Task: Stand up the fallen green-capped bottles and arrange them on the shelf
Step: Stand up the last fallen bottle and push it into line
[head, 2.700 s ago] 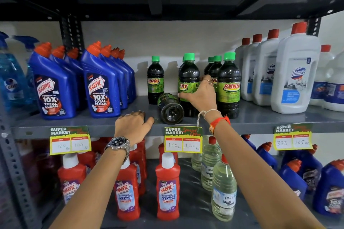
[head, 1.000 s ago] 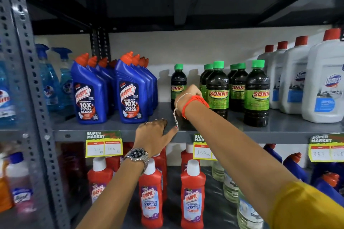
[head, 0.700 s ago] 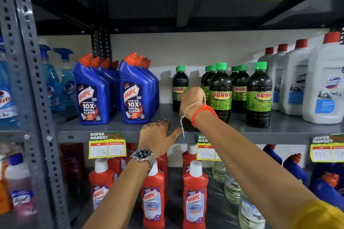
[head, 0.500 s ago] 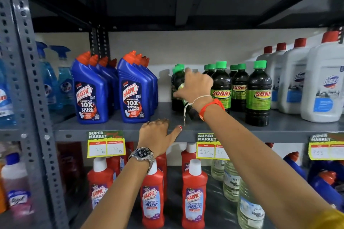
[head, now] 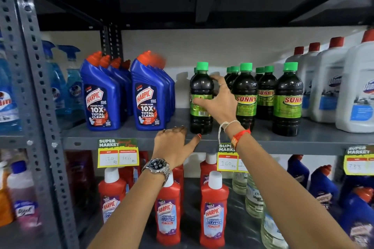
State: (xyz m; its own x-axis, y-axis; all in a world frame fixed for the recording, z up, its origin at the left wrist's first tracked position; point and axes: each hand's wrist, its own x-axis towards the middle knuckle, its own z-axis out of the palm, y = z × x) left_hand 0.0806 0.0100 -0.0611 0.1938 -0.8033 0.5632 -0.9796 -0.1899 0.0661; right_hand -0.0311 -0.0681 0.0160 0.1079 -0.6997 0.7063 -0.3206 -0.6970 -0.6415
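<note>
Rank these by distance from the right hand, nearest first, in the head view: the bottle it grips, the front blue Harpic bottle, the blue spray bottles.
1. Gripped bottle, in the right hand.
2. Front blue Harpic bottle, to its left.
3. Blue spray bottles, far left.

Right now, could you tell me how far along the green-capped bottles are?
No bottle lies flat on the shelf. The right hand grips an upright bottle at the front, its barcode facing out. The left hand rests on the shelf edge. Left: turn its label forward and line it up with the other bottles.
</note>
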